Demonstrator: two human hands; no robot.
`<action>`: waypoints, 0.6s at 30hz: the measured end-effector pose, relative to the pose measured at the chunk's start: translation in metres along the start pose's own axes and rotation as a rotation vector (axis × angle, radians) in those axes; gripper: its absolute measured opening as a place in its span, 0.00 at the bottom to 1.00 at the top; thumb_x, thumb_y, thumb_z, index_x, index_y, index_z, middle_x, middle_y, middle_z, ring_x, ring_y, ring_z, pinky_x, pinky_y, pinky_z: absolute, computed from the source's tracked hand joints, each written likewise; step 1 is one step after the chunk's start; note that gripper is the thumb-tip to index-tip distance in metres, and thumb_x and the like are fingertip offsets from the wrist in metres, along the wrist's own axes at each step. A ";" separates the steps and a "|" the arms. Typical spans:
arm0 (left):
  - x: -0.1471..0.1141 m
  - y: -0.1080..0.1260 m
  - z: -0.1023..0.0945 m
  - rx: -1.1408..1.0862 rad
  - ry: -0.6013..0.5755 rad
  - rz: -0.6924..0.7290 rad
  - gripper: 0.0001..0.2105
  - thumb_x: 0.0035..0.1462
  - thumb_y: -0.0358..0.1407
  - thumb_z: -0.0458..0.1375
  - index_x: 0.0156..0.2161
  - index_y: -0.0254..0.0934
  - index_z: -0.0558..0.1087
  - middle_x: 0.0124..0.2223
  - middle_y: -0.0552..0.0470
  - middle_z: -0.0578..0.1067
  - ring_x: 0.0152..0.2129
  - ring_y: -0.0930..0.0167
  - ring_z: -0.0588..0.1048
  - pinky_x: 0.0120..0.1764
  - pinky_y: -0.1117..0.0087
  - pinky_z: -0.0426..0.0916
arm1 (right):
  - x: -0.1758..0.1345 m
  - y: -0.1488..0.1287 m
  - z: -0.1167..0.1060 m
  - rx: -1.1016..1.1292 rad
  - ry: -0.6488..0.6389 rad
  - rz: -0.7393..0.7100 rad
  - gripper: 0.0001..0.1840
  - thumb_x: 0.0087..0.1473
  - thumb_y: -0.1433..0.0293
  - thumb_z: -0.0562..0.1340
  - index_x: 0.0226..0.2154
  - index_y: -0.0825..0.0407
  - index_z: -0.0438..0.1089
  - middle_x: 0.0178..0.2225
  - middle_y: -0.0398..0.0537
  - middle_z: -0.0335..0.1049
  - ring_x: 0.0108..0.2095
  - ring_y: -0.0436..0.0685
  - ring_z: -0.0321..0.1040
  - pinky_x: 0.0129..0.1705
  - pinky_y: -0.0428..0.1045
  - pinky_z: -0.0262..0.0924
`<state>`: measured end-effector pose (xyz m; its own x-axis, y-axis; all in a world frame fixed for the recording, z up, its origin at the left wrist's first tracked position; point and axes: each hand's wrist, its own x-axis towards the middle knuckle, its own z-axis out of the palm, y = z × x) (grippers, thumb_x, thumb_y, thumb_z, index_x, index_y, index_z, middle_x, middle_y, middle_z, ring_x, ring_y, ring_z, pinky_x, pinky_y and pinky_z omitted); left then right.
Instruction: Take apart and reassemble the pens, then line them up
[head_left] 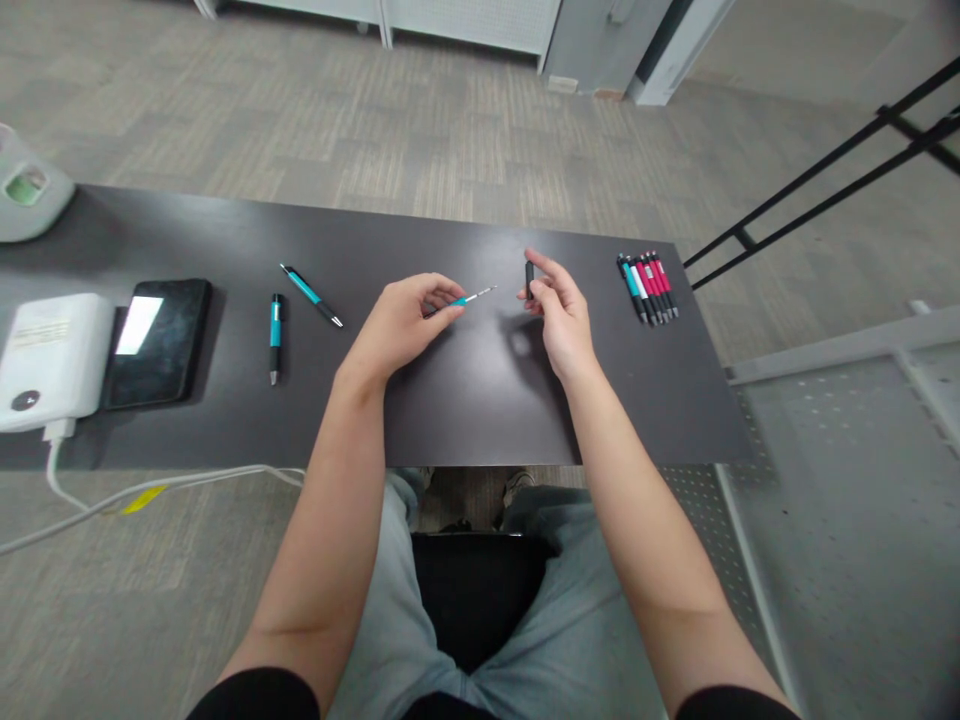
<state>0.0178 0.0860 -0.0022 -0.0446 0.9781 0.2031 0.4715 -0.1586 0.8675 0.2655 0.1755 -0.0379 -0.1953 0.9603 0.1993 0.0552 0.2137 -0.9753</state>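
My left hand [416, 318] is closed on the teal barrel of a pen [460, 301], whose bare refill tip sticks out to the right. Between the thumb and fingers of my right hand [561, 312] stands a short black pen grip section [529, 280], held upright, apart from the barrel. Both hands are above the dark table. To the left lie two whole teal-and-black pens, one slanted [310, 294] and one pointing toward me [276, 338].
At the table's right end lies a row of several pens [649, 288], teal, white and red. On the left are a black phone-like device [159, 342], a white box [54, 360] with a cable [180, 482], and a white object [31, 190]. A black metal frame [817, 170] stands beyond the right edge.
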 end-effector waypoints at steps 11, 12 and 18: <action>-0.001 0.006 0.001 -0.013 -0.024 -0.004 0.12 0.64 0.46 0.72 0.47 0.42 0.88 0.45 0.45 0.91 0.42 0.60 0.86 0.50 0.60 0.79 | -0.002 -0.004 0.006 -0.003 0.035 -0.074 0.34 0.64 0.33 0.74 0.57 0.38 0.75 0.42 0.47 0.80 0.46 0.64 0.80 0.54 0.61 0.79; -0.001 0.006 0.001 -0.012 -0.028 -0.006 0.12 0.64 0.46 0.72 0.47 0.42 0.88 0.45 0.45 0.91 0.42 0.60 0.86 0.50 0.60 0.79 | -0.002 -0.004 0.007 -0.006 0.037 -0.074 0.34 0.64 0.33 0.74 0.57 0.38 0.75 0.42 0.47 0.80 0.47 0.64 0.80 0.54 0.61 0.78; -0.001 0.005 0.001 -0.019 -0.045 0.018 0.10 0.64 0.42 0.72 0.47 0.41 0.89 0.45 0.46 0.90 0.42 0.61 0.86 0.50 0.61 0.78 | -0.004 -0.001 0.009 0.022 0.034 -0.069 0.37 0.62 0.32 0.75 0.58 0.38 0.74 0.45 0.47 0.80 0.52 0.65 0.82 0.51 0.60 0.78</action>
<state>0.0212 0.0838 0.0016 0.0033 0.9801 0.1985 0.4550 -0.1783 0.8725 0.2577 0.1696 -0.0383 -0.1644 0.9490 0.2690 0.0210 0.2760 -0.9609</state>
